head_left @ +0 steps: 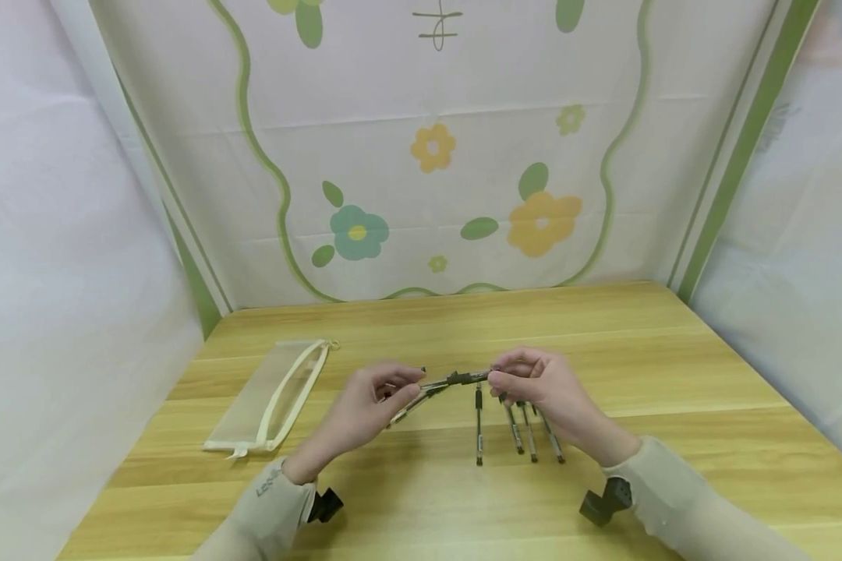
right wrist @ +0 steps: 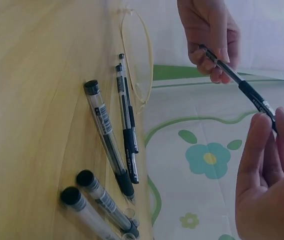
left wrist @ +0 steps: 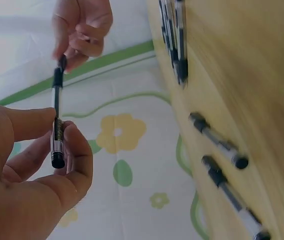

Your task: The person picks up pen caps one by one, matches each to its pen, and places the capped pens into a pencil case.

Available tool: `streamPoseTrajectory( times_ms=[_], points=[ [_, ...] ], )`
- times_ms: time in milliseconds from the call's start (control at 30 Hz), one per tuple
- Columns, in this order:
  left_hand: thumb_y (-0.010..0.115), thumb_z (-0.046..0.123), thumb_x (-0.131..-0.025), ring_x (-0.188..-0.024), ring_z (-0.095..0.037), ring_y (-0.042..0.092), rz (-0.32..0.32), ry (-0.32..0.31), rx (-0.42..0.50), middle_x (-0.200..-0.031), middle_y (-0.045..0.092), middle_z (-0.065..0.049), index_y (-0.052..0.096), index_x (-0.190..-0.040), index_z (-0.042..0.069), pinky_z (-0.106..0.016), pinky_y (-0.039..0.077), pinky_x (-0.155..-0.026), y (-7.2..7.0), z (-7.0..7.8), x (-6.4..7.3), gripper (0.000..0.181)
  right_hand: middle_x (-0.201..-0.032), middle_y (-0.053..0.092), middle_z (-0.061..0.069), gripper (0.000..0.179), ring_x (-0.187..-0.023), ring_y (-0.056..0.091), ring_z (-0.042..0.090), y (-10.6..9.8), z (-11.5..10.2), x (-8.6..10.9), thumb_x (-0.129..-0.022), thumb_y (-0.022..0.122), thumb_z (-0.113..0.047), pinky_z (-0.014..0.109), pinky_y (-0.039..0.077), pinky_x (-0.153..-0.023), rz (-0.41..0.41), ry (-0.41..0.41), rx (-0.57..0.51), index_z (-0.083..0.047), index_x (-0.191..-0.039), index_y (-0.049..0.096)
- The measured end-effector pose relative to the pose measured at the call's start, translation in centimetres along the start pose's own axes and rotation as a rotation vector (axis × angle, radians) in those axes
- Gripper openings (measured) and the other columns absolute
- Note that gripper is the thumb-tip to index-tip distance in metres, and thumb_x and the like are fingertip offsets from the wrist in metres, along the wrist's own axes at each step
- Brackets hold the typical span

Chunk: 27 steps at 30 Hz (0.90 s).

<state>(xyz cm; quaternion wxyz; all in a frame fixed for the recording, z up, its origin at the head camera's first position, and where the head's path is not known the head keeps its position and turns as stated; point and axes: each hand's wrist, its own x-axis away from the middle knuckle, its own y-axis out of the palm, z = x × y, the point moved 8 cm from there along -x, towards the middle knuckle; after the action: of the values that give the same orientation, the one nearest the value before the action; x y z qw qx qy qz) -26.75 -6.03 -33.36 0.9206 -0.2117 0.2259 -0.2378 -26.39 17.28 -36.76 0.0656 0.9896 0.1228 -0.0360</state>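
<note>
A person's left hand [head_left: 375, 401] and right hand [head_left: 540, 386] hold one slim pen [right wrist: 254, 96] between them, raised above the wooden table [head_left: 407, 518] around the middle of the scene. The left fingers are bent, with the thumb and fingertips closed on the pen's black-ended rear part; the right thumb and fingertips pinch its other end, beyond the dark rubber grip. Below, two pens [right wrist: 126, 117] lie side by side near the left hand, partly hidden by it from the head camera. A lone pen [head_left: 479, 428] lies between the hands, pointing toward the far side, and three more pens [head_left: 528, 436] lie to its right, their far ends behind the right hand. At the left lies a translucent pouch [head_left: 252, 405] with a cream zip edge. A flower-printed cloth [head_left: 393, 86] stands at the far side.
</note>
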Motion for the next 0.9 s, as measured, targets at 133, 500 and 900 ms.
streamPoseTrajectory(
  times_ms=[133,500,900],
  points=[
    [0.066,0.025,-0.097,-0.072,-0.015,0.061,0.06,0.023,-0.061,-0.097,0.069,0.007,0.073,-0.11,0.019,-0.029,0.051,-0.061,-0.8,0.2,-0.1,0.017,-0.096,0.068,0.021,0.023,-0.08,0.066,0.021,0.3,-0.2,0.0,-0.09,0.072,-0.005,0.03,0.055,-0.067,-0.042,-0.033,-0.049,0.003,-0.109,0.062],
    [0.067,0.035,-0.095,-0.052,-0.016,0.046,0.092,-0.003,0.073,-0.074,0.067,0.002,0.077,-0.101,0.019,-0.027,0.039,-0.048,-1.5,0.3,0.0,0.02,-0.09,0.071,0.015,0.023,-0.072,0.064,0.028,-0.6,-2.0,0.1,-0.085,0.079,-0.021,0.037,0.055,-0.062,0.009,-0.113,0.329,-0.006,-0.101,0.074],
    [0.069,0.004,-0.092,-0.066,-0.014,0.056,0.045,0.322,0.043,-0.094,0.07,0.001,0.077,-0.103,0.01,-0.027,0.047,-0.056,-2.3,5.8,1.1,0.014,-0.089,0.072,0.013,0.023,-0.075,0.069,0.025,1.7,-7.7,2.9,-0.079,0.074,0.015,0.033,0.057,-0.062,-0.167,-0.499,0.336,0.0,-0.096,0.076]
  ],
)
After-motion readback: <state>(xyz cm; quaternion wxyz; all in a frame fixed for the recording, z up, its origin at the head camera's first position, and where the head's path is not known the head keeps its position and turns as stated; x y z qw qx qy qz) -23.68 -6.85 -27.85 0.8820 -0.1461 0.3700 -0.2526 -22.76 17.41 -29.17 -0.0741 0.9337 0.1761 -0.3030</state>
